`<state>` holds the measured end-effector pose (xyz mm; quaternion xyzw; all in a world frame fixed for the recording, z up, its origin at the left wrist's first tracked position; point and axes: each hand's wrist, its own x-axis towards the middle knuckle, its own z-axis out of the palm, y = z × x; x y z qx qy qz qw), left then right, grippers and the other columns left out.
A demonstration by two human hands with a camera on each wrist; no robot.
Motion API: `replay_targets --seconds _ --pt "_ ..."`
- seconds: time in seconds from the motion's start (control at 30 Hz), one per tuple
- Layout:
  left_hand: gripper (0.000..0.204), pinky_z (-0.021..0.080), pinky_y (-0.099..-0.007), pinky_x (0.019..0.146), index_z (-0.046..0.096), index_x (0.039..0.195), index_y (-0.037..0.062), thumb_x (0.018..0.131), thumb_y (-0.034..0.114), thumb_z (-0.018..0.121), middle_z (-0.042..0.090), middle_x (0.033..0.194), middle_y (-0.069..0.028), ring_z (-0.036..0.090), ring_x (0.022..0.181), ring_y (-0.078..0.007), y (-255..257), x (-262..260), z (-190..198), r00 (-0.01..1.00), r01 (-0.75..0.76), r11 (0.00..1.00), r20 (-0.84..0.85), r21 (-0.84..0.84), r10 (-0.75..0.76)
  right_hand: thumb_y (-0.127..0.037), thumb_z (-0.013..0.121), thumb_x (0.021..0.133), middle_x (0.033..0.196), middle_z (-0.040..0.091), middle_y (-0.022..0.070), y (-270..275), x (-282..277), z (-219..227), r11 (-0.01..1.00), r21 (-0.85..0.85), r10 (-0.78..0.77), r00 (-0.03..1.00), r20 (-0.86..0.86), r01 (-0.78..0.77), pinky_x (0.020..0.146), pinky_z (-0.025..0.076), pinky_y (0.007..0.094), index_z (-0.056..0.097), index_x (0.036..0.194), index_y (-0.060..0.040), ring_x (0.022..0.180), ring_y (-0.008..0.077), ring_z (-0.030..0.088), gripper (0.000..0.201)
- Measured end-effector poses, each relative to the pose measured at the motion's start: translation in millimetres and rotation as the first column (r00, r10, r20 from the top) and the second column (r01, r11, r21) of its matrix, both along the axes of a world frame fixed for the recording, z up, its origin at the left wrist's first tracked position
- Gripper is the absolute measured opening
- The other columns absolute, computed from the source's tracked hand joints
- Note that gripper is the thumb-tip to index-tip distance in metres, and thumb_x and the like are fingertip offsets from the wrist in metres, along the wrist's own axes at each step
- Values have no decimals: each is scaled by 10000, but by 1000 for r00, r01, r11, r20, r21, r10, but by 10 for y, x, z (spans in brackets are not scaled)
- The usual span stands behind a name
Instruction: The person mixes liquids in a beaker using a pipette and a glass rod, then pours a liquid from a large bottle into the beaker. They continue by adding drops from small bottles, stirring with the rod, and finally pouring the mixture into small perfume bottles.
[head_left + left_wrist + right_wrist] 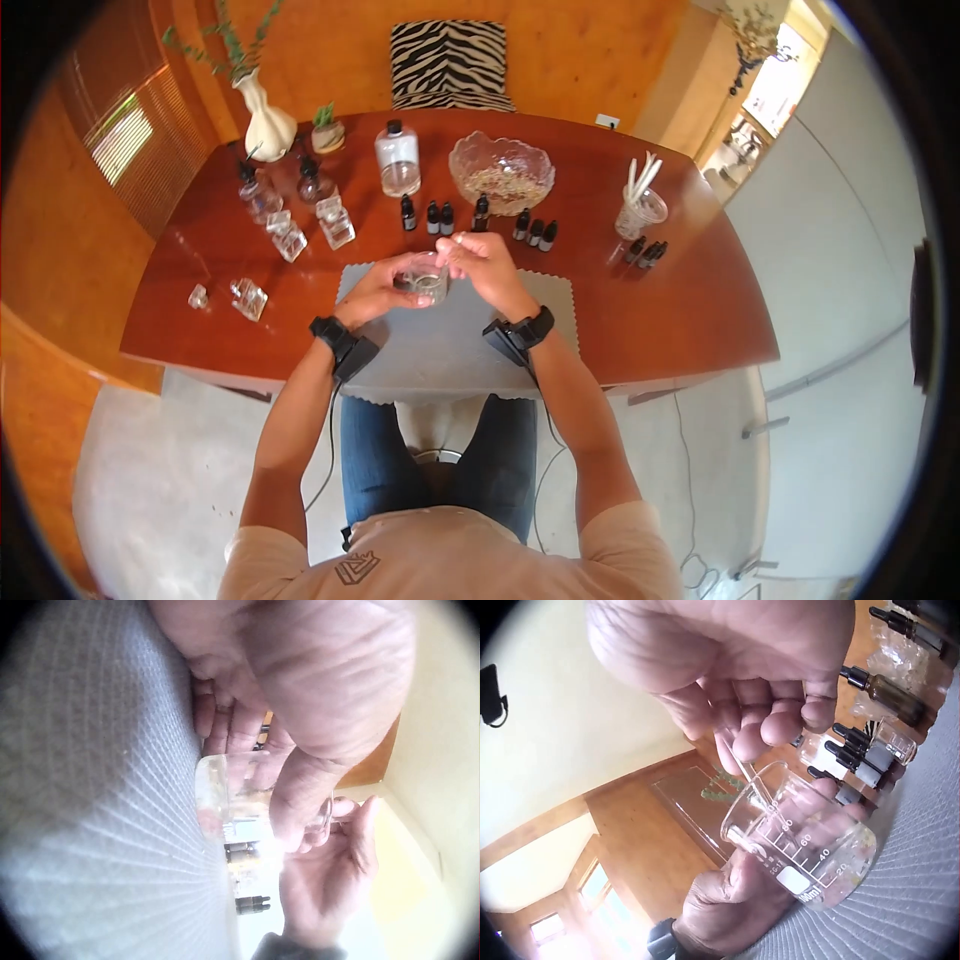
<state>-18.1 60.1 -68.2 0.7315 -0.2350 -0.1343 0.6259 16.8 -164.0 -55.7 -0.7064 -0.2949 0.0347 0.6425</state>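
A clear glass beaker [810, 844] with white measuring marks stands on the grey mat [430, 355] in front of the person. The left hand [375, 292] holds it around the side, thumb and fingers on opposite walls, as the left wrist view also shows. Over the rim, the right hand [485, 268] pinches a thin glass stirring rod [742, 768] between thumb and fingertips. The rod slants down into the beaker, its lower part visible through the glass.
Several small black-capped bottles [440, 218] stand just beyond the mat. Behind them are a large clear bottle [400, 178] and a glass bowl [502, 185] of dried bits. Square glass bottles [288, 238] stand left; a cup [640, 212] with white sticks stands right.
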Motion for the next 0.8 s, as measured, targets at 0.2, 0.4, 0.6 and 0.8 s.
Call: replay_targets --seconds 0.2,0.4,0.6,0.8 --pt "832 401 -371 1086 449 1522 96 778 117 821 582 1418 -75 492 1317 -197 18 -21 7 1000 -12 995 9 -101 13 -295 644 1011 653 583 3 -34 10 -19 996 87 -8 999 33 5 555 398 249 713 832 18 612 69 514 368" --pt "724 382 -376 1108 479 1501 79 832 93 757 558 1458 -90 454 1378 -209 231 -396 557 886 -383 903 200 -197 419 -307 667 990 635 587 5 -23 77 -99 994 103 -35 999 -32 39 537 402 258 715 817 18 591 75 528 372" --pt "309 472 -432 982 653 1084 30 819 126 778 675 1208 -124 636 1114 -274 -137 -1905 1759 501 -189 820 665 -541 554 -301 657 988 602 563 0 -17 104 -93 994 83 -65 998 -27 67 533 394 247 711 780 8 569 73 508 376" --pt "386 554 -348 786 601 1266 64 907 193 664 678 933 -97 650 811 -198 -809 -2653 2376 55 700 386 585 -600 809 -309 642 991 599 558 0 -31 52 -52 996 71 -50 998 22 49 535 390 250 708 776 1 564 76 501 383"
